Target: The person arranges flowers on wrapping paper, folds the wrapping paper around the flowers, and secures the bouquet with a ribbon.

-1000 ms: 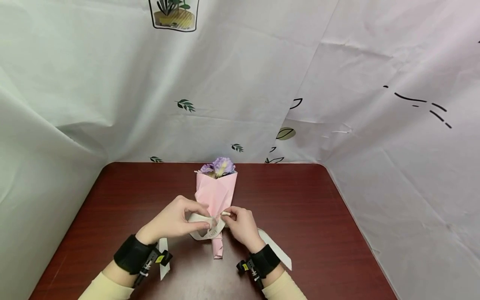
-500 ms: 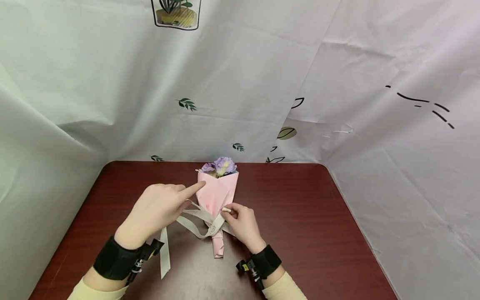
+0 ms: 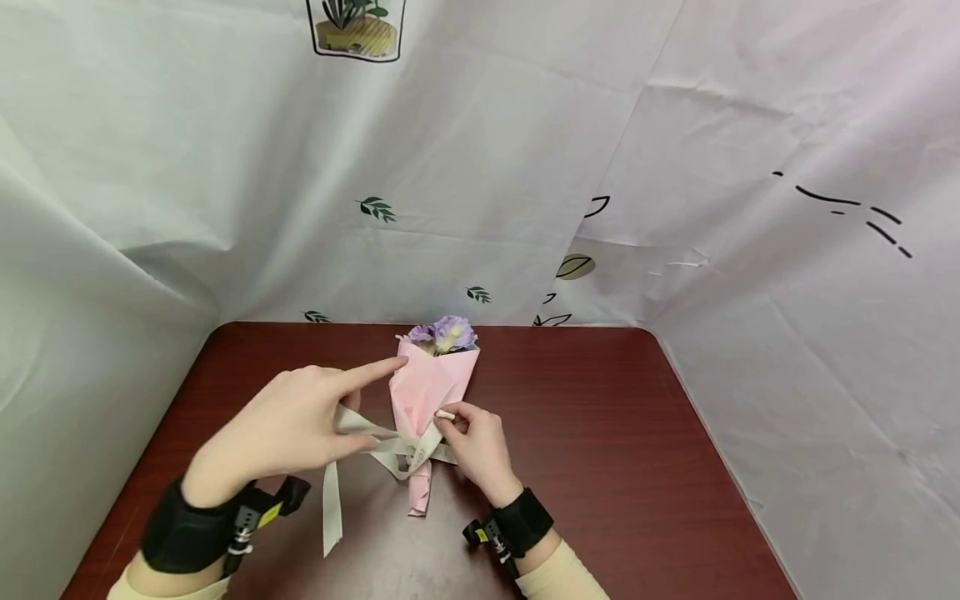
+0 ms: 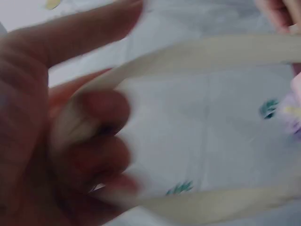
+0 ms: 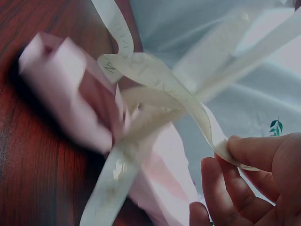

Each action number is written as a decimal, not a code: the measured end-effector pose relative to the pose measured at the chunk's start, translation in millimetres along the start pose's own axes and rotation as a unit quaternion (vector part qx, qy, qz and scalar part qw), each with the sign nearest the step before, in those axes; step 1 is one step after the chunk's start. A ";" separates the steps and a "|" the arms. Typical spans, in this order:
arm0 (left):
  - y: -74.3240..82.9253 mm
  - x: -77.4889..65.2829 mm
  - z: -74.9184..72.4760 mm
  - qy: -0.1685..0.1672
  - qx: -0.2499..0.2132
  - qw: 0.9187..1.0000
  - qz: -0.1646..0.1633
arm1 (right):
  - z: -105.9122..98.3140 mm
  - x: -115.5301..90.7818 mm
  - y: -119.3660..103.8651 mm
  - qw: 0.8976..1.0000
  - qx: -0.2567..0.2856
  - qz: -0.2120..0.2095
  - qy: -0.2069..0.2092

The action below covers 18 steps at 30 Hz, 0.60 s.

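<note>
A small bouquet wrapped in pink paper [image 3: 423, 387] lies on the table, purple flowers [image 3: 453, 333] at its far end. Printed cream ribbon [image 5: 148, 70] crosses the narrow part of the wrap. Left of the bouquet, my left hand [image 3: 281, 421] holds a ribbon loop in its curled lower fingers, with index finger and thumb stretched out; the left wrist view is blurred. My right hand [image 3: 480, 446], at the bouquet's right side, pinches another stretch of ribbon between thumb and fingers. One ribbon tail [image 3: 332, 510] hangs below my left hand.
The dark red-brown table [image 3: 600, 450] has rounded far corners. A pale cloth [image 3: 480, 150] with leaf prints rises behind it and along both sides. Each wrist wears a black strap [image 3: 525, 523] with a small camera.
My left hand has moved away from the bouquet to the left, drawing a ribbon loop with it. The right hand keeps its pinch and has shifted slightly. The bouquet's stem end has swung left.
</note>
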<state>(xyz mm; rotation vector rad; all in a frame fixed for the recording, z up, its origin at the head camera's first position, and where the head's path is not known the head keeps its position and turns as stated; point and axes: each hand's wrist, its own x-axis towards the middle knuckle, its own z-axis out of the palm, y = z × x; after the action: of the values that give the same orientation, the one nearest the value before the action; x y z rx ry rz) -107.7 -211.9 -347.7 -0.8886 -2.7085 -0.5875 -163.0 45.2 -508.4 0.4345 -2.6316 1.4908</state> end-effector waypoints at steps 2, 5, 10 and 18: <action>-2.5 -4.0 -8.8 -0.044 -0.036 0.998 0.013 | -0.2 0.0 0.5 1.000 0.000 0.001 0.000; -6.5 -5.8 -13.5 -0.031 -0.057 0.997 0.032 | 0.1 0.2 0.3 1.000 -0.007 -0.003 0.002; -11.6 -3.2 -9.7 0.132 0.075 0.988 0.013 | 1.6 0.8 -0.4 1.000 -0.012 -0.005 0.003; -10.7 -8.6 -12.9 0.329 0.208 0.915 -0.105 | 2.1 0.2 -2.4 1.000 -0.022 -0.003 0.004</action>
<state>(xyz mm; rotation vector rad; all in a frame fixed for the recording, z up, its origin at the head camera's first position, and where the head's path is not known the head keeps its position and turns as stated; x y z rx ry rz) -106.2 -229.9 -342.3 -0.2240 -2.1787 -0.2559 -162.4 42.2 -507.5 0.4322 -2.6494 1.4255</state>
